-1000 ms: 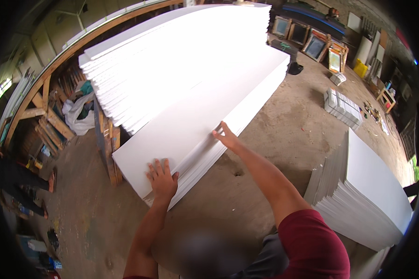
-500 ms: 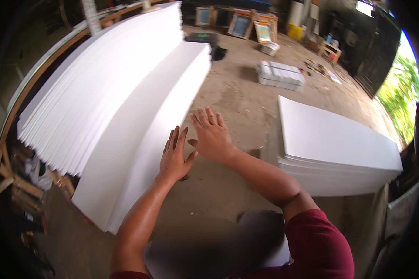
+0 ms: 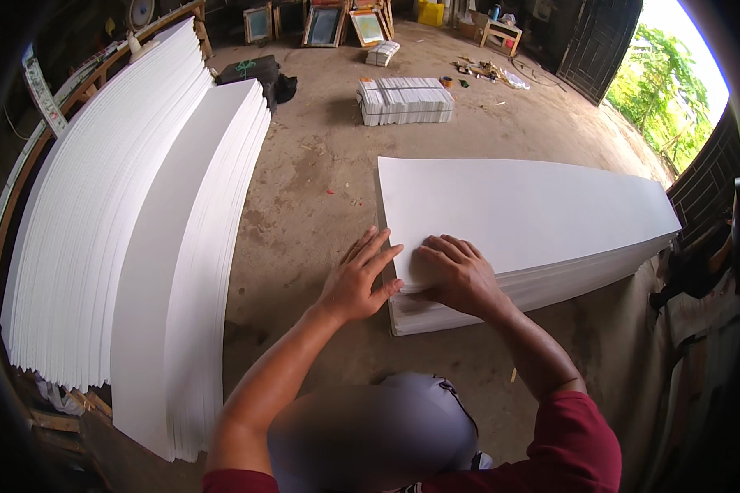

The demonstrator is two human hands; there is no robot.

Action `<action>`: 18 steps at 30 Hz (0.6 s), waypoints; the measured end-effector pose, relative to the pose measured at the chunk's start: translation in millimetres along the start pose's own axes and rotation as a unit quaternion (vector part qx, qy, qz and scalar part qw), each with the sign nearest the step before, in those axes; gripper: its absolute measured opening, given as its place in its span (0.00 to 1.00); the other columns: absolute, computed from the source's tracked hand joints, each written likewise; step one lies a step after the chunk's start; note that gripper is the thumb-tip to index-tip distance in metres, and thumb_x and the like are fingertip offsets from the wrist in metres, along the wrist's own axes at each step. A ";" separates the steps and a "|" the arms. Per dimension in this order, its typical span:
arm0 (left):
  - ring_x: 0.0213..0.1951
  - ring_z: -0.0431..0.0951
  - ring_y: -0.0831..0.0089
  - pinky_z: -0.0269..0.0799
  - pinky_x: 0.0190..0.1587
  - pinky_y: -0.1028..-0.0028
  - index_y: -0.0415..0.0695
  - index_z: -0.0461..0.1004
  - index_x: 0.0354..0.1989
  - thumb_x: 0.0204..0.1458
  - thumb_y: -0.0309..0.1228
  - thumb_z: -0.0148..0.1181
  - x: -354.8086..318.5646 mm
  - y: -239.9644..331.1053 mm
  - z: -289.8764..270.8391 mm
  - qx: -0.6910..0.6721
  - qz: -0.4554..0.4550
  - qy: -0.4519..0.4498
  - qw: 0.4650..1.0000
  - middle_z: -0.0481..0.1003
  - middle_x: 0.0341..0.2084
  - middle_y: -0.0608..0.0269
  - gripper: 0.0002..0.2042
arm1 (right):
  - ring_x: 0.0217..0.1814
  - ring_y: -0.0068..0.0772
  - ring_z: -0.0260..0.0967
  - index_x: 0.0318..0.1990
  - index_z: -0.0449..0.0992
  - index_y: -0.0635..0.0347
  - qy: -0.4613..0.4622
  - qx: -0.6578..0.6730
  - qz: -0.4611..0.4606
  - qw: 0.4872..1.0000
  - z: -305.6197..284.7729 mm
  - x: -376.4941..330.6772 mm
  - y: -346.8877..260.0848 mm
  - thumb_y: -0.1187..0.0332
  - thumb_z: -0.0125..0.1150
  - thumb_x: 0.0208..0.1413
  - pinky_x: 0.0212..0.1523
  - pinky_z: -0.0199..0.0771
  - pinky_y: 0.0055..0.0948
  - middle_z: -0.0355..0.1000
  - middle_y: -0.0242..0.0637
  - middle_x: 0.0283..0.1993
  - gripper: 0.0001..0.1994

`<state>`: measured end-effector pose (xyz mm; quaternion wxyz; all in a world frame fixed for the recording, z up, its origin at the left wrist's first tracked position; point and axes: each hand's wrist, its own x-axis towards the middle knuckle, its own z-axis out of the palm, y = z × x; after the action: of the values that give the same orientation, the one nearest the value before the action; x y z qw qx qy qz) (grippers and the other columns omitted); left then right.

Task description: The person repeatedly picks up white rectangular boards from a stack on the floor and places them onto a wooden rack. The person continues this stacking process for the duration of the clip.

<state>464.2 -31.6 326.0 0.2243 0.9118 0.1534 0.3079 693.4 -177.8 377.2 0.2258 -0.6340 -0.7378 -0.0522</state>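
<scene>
A stack of long white sheets lies at the right, its narrow end towards the middle of the view. My left hand is open at that end, its fingers spread and their tips against the edge. My right hand bends over the near corner, fingers on the top surface and thumb down by the side, closed on the sheets there; how many it grips is hidden. To my left stands a tall bank of white sheets, with a lower white stack leaning along it.
Strapped white bundles sit on the concrete floor beyond the stack. Framed screens lean at the back, near a black case. A small wooden stool and a dark door stand far right. Close below me is a blurred grey rounded shape.
My view has turned right. Both hands have gone from the air between the stacks to the end of the right-hand stack, and my right hand's fingers have bent over its corner.
</scene>
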 end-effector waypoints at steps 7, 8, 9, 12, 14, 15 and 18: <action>0.74 0.69 0.48 0.60 0.78 0.43 0.57 0.83 0.62 0.50 0.51 0.78 38.6 15.2 -5.5 0.095 0.054 -0.019 0.994 0.77 0.67 0.59 0.30 | 0.70 0.48 0.78 0.63 0.81 0.55 0.023 -0.031 -0.049 0.998 -2.4 2.2 19.7 0.56 0.81 0.51 0.67 0.79 0.48 0.79 0.43 0.68 0.31; 0.72 0.71 0.52 0.60 0.77 0.43 0.57 0.83 0.61 0.49 0.50 0.78 46.1 15.9 -10.5 0.122 0.082 -0.016 0.989 0.78 0.65 0.62 0.29 | 0.69 0.47 0.79 0.64 0.80 0.56 0.044 -0.047 -0.064 0.996 -2.9 1.9 21.6 0.58 0.79 0.54 0.66 0.80 0.47 0.78 0.43 0.68 0.30; 0.69 0.74 0.55 0.61 0.77 0.43 0.58 0.84 0.60 0.48 0.48 0.78 53.0 15.9 -18.5 0.149 0.110 -0.014 0.983 0.80 0.63 0.65 0.28 | 0.69 0.46 0.79 0.65 0.79 0.56 0.056 -0.045 -0.065 0.995 -4.2 2.4 22.3 0.57 0.79 0.54 0.66 0.80 0.47 0.79 0.43 0.68 0.31; 0.64 0.78 0.62 0.62 0.76 0.42 0.60 0.85 0.58 0.47 0.46 0.77 66.3 25.2 -38.6 0.198 0.154 -0.003 0.968 0.83 0.58 0.72 0.26 | 0.71 0.45 0.77 0.68 0.77 0.53 0.070 -0.043 -0.043 0.996 -19.9 0.7 22.0 0.57 0.79 0.53 0.68 0.78 0.47 0.79 0.40 0.68 0.34; 0.61 0.81 0.64 0.63 0.76 0.43 0.59 0.87 0.55 0.48 0.47 0.77 68.8 21.7 -50.9 0.213 0.158 0.007 0.964 0.85 0.54 0.75 0.24 | 0.67 0.46 0.78 0.66 0.77 0.55 0.072 -0.078 -0.010 0.994 -35.6 -12.0 39.4 0.62 0.75 0.55 0.64 0.79 0.46 0.79 0.40 0.66 0.30; 0.60 0.81 0.64 0.64 0.75 0.43 0.59 0.87 0.55 0.49 0.48 0.77 67.3 18.2 -62.3 0.205 0.156 0.003 0.966 0.85 0.54 0.74 0.23 | 0.66 0.47 0.79 0.64 0.77 0.55 0.073 -0.096 0.008 0.993 -45.4 -22.6 51.8 0.64 0.73 0.56 0.63 0.80 0.46 0.80 0.40 0.64 0.27; 0.60 0.82 0.63 0.64 0.75 0.43 0.56 0.87 0.54 0.51 0.50 0.75 55.1 2.8 -112.6 0.197 0.157 -0.013 0.968 0.86 0.53 0.71 0.23 | 0.67 0.47 0.78 0.64 0.78 0.56 0.071 -0.134 0.061 0.987 -66.7 -64.8 106.1 0.67 0.71 0.54 0.63 0.78 0.47 0.80 0.42 0.64 0.27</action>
<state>435.7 24.5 434.5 -0.0085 0.9546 0.0630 0.2911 819.1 -240.9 388.7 0.1933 -0.6973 -0.6660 -0.1812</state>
